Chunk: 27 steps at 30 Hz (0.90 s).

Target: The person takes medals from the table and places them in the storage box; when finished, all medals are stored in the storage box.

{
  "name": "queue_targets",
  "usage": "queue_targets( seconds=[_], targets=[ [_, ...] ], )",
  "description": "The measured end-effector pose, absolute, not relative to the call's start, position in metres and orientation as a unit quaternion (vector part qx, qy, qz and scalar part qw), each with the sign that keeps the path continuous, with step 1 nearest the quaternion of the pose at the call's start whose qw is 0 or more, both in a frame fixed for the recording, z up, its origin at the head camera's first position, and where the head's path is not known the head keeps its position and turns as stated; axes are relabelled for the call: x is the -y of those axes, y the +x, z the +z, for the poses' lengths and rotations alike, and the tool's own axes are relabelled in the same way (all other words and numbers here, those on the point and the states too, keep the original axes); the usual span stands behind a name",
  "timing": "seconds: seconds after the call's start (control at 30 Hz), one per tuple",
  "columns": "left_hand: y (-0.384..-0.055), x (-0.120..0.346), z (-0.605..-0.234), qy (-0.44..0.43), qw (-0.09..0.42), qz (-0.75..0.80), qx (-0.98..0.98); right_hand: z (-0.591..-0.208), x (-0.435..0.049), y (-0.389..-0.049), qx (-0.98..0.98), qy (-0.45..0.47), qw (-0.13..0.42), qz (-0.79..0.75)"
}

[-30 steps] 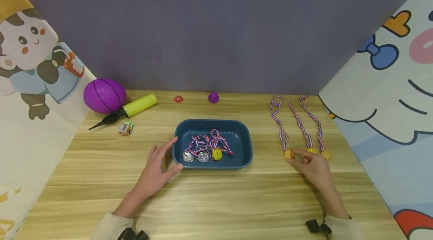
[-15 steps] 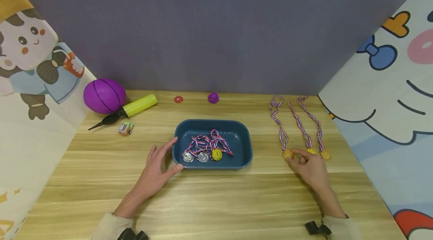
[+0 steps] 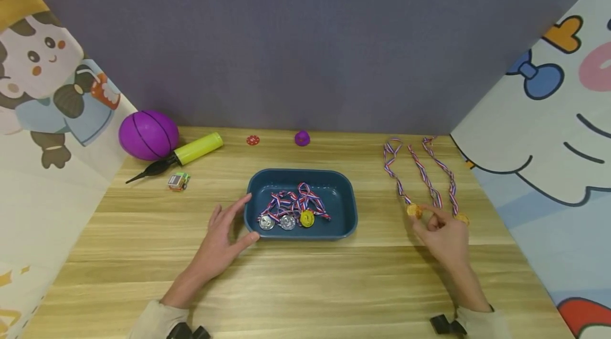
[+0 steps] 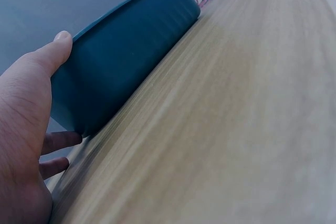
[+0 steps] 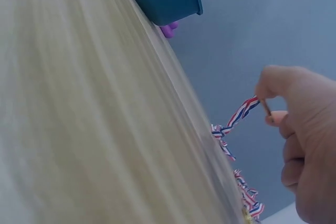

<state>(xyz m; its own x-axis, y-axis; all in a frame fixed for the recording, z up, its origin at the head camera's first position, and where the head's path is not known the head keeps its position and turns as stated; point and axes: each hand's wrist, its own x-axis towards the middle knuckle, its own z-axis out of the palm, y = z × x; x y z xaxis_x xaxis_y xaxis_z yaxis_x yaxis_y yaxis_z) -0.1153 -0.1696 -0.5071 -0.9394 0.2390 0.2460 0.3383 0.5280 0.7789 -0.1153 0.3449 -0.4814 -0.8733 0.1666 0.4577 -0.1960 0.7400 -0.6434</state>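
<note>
A bronze-gold medal [image 3: 413, 210] is pinched between the thumb and index finger of my right hand [image 3: 444, 235], raised off the table. Its red, white and blue ribbon [image 5: 242, 113] runs up from the fingers in the right wrist view. Two more ribboned medals lie right beside it; one disc [image 3: 462, 218] peeks out past the hand, and the other is hidden behind it. My left hand [image 3: 221, 241] has its fingers spread, touching the left side and front corner of a dark blue basin [image 3: 345, 230]. Inside the basin lie two silver medals [image 3: 266, 222] and a gold medal [image 3: 307, 218] with bunched ribbons.
At the back left are a purple ball [image 3: 149, 135], a yellow and black hand pump [image 3: 198, 148] and a small toy vehicle [image 3: 179, 181]. A red chip [image 3: 253, 140] and a small purple object [image 3: 302, 138] sit along the back wall [image 3: 305, 52].
My right hand has lifted the leftmost of the right-hand medals from the table, tilting it up, and its ribbon has shifted slightly. The left hand and basin have stayed in place.
</note>
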Motion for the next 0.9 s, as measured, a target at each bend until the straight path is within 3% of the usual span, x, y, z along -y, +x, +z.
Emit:
queue_targets(
  seconds=[0.23,0.67,0.9],
  targets=[
    [-0.115,0.17,-0.507,-0.165,0.054,-0.455,0.873,-0.476,-0.34,-0.117,0.845,0.021,0.334,0.418],
    [-0.116,0.169,-0.509,-0.175,0.069,-0.447,0.874,-0.453,-0.325,-0.127,0.737,0.157,0.44,0.488],
    [-0.115,0.169,-0.507,-0.173,0.066,-0.45,0.874,-0.452,-0.318,-0.138,0.649,0.228,0.384,0.616]
  ],
)
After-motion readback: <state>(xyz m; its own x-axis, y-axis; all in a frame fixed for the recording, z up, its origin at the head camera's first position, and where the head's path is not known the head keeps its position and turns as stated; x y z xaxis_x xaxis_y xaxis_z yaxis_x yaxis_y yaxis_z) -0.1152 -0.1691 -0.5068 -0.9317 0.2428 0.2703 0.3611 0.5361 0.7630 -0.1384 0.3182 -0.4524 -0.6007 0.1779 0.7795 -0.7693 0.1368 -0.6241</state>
